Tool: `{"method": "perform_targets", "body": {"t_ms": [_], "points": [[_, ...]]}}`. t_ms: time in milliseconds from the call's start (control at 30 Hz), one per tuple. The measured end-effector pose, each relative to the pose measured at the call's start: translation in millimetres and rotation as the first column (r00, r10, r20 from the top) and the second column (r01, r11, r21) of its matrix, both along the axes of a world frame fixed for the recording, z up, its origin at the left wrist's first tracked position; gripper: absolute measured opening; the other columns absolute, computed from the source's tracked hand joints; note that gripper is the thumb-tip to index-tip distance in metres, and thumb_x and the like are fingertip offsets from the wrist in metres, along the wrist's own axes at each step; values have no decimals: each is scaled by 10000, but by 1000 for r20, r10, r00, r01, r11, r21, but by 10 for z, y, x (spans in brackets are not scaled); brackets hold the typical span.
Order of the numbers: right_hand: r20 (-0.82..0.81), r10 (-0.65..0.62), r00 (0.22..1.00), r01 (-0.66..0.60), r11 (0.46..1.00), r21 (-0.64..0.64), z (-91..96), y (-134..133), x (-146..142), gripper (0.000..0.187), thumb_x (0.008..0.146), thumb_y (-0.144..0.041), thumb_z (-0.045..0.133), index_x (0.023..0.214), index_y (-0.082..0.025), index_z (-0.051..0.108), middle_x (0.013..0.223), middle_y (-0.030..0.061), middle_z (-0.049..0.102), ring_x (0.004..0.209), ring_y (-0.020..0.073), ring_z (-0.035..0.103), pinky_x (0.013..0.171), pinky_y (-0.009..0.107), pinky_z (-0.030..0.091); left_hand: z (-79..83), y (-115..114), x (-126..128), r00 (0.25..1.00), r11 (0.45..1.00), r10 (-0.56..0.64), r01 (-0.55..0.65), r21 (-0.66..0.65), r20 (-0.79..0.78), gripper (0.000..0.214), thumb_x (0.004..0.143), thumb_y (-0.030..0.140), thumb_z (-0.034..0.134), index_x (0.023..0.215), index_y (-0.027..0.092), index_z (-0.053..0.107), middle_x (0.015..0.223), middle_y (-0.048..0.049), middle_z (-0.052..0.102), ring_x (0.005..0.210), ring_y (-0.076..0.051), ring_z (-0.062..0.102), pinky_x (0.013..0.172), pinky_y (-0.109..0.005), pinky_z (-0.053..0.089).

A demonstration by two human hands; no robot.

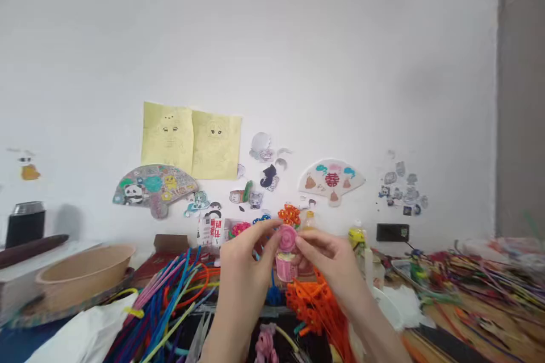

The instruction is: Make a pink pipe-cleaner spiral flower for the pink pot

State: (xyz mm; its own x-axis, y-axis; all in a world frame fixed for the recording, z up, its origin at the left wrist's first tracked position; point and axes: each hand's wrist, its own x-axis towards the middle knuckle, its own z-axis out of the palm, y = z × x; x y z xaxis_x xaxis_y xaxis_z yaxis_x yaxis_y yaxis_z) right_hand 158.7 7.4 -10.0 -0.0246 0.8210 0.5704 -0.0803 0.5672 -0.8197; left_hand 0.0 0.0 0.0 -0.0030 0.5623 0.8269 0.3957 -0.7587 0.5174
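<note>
Both my hands are raised at the middle of the view, pinching a pink pipe-cleaner coil [288,237] wound into a flat round spiral. My left hand [251,252] grips its left edge between thumb and fingers. From the other side, my right hand [326,252] holds the right edge with thumb and forefinger. Just below the coil shows a small pink striped cup [286,267] with a pale yellowish top; whether it is joined to the coil or stands behind it I cannot tell. Orange pipe-cleaner pieces [313,303] lie beneath my right hand.
Colourful pipe cleaners [170,295] lie at the left beside scissors [199,337] and a tan basin [87,272]. A pink pipe-cleaner piece [266,343] lies in front. Orange flowers [289,214] and a bottle [310,220] stand behind. More loose stems [481,289] cover the right side.
</note>
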Motion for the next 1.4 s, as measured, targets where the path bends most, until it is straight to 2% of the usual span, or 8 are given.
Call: {"method": "perform_targets", "body": {"t_ms": [300, 533, 667, 800, 967, 1133, 1267, 1400], "points": [[2, -12, 1000, 12, 1000, 4, 7, -39, 95, 245, 762, -397, 758, 773, -154, 729, 521, -2, 643, 466, 116, 563, 453, 202, 467, 30, -13, 67, 993, 995, -58, 66, 75, -100, 132, 850, 153, 625, 895, 223, 728, 847, 43, 757, 719, -90, 675, 682, -170, 488], [-36, -36, 999, 36, 999, -18, 24, -74, 3, 305, 705, -439, 788, 739, -147, 709, 512, 10, 662, 453, 124, 573, 432, 202, 484, 23, -1, 49, 991, 973, 25, 6, 232, -133, 142, 825, 62, 622, 852, 160, 721, 790, 8, 748, 702, -80, 676, 668, -131, 470], [-50, -71, 996, 70, 997, -18, 16, -72, -45, 300, 717, -439, 778, 756, -148, 716, 525, 12, 671, 477, 133, 595, 464, 211, 505, 17, 12, 42, 987, 963, 57, -14, 270, -151, 150, 840, 60, 597, 843, 149, 717, 798, -7, 745, 715, -86, 674, 675, -130, 471], [-54, -92, 994, 92, 996, -2, 19, -76, -61, 274, 725, -417, 777, 758, -150, 723, 529, 12, 681, 492, 140, 613, 503, 222, 525, 20, 19, 37, 990, 972, 43, -11, 233, -136, 156, 853, 89, 589, 866, 167, 722, 830, -3, 753, 750, -97, 685, 693, -144, 482], [-108, -105, 989, 108, 994, 20, 37, -93, -50, 238, 718, -384, 793, 755, -157, 733, 572, 23, 710, 537, 153, 648, 547, 230, 551, 31, 33, 47, 998, 997, -25, 29, 78, -51, 165, 860, 183, 610, 981, 177, 721, 909, -16, 771, 786, -123, 707, 720, -175, 514], [-119, 51, 992, -60, 996, -69, 27, -77, 17, 292, 679, -386, 832, 840, -157, 752, 653, 38, 737, 578, 159, 674, 574, 239, 554, 34, 48, 40, 997, 995, -76, 76, 69, -12, 144, 843, 190, 619, 923, 197, 738, 877, -12, 775, 768, -132, 710, 688, -188, 519], [-69, 161, 985, -167, 981, -94, -1, -63, 81, 376, 629, -426, 861, 869, -155, 758, 619, 37, 728, 558, 149, 663, 559, 227, 525, 40, 19, 34, 996, 995, -90, 89, 51, 6, 122, 829, 201, 634, 897, 217, 734, 860, 7, 773, 744, -129, 704, 657, -192, 516], [-71, 179, 981, -184, 980, -78, -1, -71, 103, 384, 691, -470, 809, 895, -150, 753, 605, 41, 722, 562, 143, 655, 548, 216, 498, 51, -14, 27, 993, 992, -122, 122, 40, 7, 112, 832, 208, 632, 883, 216, 731, 841, 13, 767, 731, -127, 694, 660, -199, 515]]}}
